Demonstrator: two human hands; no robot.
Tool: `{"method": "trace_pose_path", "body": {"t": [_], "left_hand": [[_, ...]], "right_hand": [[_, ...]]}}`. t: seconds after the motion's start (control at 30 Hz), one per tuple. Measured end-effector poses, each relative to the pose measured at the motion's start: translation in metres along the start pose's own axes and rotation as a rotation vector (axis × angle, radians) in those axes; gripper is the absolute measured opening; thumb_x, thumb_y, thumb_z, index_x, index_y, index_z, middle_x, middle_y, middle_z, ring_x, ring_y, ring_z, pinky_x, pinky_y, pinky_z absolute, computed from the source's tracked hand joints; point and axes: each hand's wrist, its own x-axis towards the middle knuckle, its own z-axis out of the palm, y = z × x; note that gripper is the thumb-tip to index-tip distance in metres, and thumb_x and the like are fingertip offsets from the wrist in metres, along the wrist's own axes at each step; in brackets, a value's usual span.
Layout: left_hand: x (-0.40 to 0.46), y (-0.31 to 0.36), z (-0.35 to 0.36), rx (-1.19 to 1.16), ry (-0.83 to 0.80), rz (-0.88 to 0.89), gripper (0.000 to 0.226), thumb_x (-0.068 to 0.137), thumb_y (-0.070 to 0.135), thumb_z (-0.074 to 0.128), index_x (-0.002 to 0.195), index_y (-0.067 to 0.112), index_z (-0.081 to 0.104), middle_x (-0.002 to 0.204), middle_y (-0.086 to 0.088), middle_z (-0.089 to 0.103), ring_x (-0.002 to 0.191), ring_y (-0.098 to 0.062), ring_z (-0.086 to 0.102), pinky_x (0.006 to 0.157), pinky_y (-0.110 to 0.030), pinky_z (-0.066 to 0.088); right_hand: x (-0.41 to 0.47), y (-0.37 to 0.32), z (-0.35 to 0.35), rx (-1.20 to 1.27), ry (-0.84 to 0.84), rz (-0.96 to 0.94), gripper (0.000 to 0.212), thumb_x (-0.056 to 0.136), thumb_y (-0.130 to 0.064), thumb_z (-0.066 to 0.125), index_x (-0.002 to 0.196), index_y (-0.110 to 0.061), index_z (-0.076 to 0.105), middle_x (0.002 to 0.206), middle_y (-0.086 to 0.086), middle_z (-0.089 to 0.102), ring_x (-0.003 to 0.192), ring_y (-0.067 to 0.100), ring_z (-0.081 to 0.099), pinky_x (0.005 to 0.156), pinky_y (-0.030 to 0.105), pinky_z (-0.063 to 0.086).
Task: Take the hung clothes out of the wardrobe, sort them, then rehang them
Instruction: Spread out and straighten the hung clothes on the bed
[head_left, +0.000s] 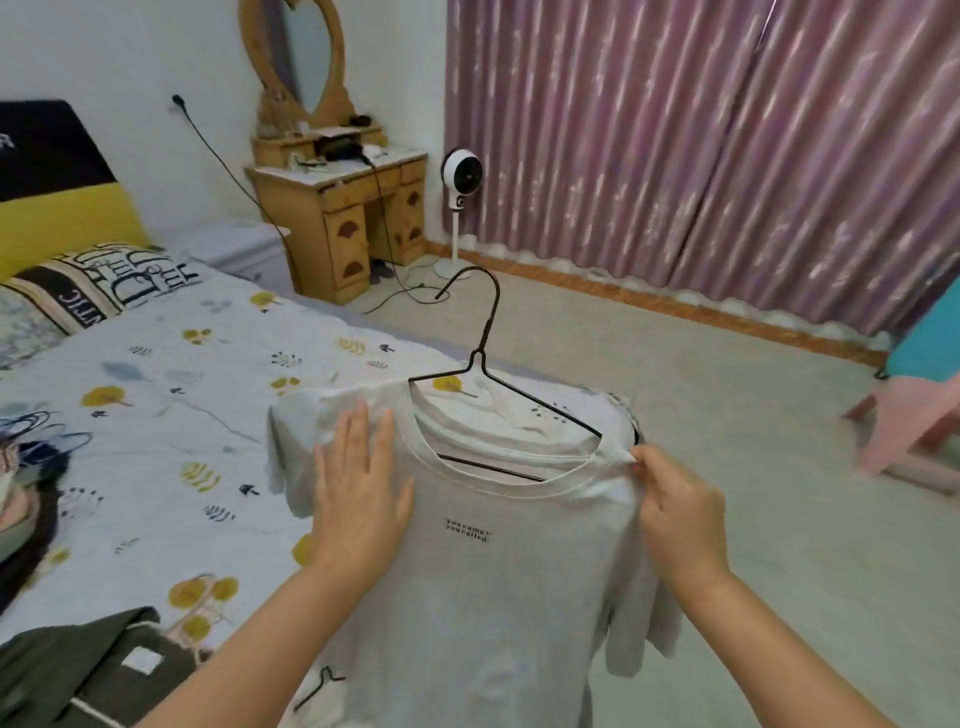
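A light grey T-shirt with small black lettering lies at the corner of the bed, front up. A black wire hanger sits inside its neck opening, hook pointing away from me. My left hand rests flat on the shirt's left shoulder, fingers spread. My right hand pinches the fabric at the right shoulder beside the collar, over the hanger's end. A dark olive garment lies on the bed at the lower left. A second black hanger peeks out beneath the shirt.
The bed with a floral sheet fills the left; more clothes lie at its left edge. A wooden dressing table and a white fan stand at the back. Pink curtains cover the right wall. A pink stool stands at the right.
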Motion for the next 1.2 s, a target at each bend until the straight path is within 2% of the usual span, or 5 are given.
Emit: {"method": "trace_pose_path", "body": {"t": [0.27, 0.43, 0.6, 0.93, 1.2], "left_hand": [[-0.068, 0.013, 0.197, 0.078, -0.360, -0.044, 0.111, 0.027, 0.035, 0.092, 0.124, 0.014, 0.043, 0.151, -0.011, 0.022, 0.120, -0.029, 0.038, 0.073, -0.052, 0.053], [-0.106, -0.001, 0.301, 0.036, -0.487, -0.063, 0.108, 0.019, 0.055, 0.083, 0.115, 0.020, 0.047, 0.157, -0.003, -0.009, 0.146, -0.021, -0.007, 0.062, -0.051, 0.054], [-0.140, 0.011, 0.375, 0.025, -0.626, -0.131, 0.041, 0.091, 0.044, 0.015, 0.107, 0.028, 0.049, 0.130, -0.001, 0.056, 0.090, -0.023, 0.071, 0.076, -0.040, 0.035], [-0.175, -0.001, 0.439, 0.189, -0.444, -0.156, 0.038, 0.089, 0.030, 0.024, 0.112, 0.032, 0.053, 0.117, -0.005, 0.062, 0.097, -0.026, 0.068, 0.097, -0.042, 0.034], [-0.169, -0.007, 0.417, 0.052, -0.700, -0.076, 0.070, 0.082, 0.063, 0.029, 0.146, 0.035, 0.018, 0.158, -0.001, 0.001, 0.146, -0.021, 0.002, 0.114, -0.041, 0.007]], "right_hand": [[0.062, 0.131, 0.138, 0.017, -0.253, 0.176, 0.035, 0.078, 0.008, 0.041, 0.098, -0.008, 0.066, 0.081, 0.011, 0.064, 0.075, 0.030, 0.058, 0.062, 0.032, 0.037], [0.089, 0.202, 0.219, -0.044, -0.369, 0.275, 0.031, 0.085, 0.008, 0.039, 0.097, -0.010, 0.060, 0.083, 0.013, 0.061, 0.078, 0.030, 0.054, 0.068, 0.034, 0.042], [0.112, 0.270, 0.293, -0.140, -0.398, 0.333, 0.022, 0.097, -0.009, 0.037, 0.098, -0.013, 0.059, 0.081, 0.014, 0.055, 0.077, 0.029, 0.050, 0.065, 0.032, 0.037], [0.043, 0.294, 0.398, -0.433, -0.649, 0.190, 0.055, 0.099, -0.032, 0.034, 0.148, -0.015, 0.017, 0.156, 0.017, 0.005, 0.145, 0.027, -0.001, 0.116, 0.043, 0.002], [0.015, 0.298, 0.410, -0.460, -1.070, 0.188, 0.062, 0.100, -0.045, 0.021, 0.151, -0.020, -0.003, 0.156, 0.003, -0.023, 0.145, 0.021, -0.016, 0.117, 0.046, 0.003]]}}
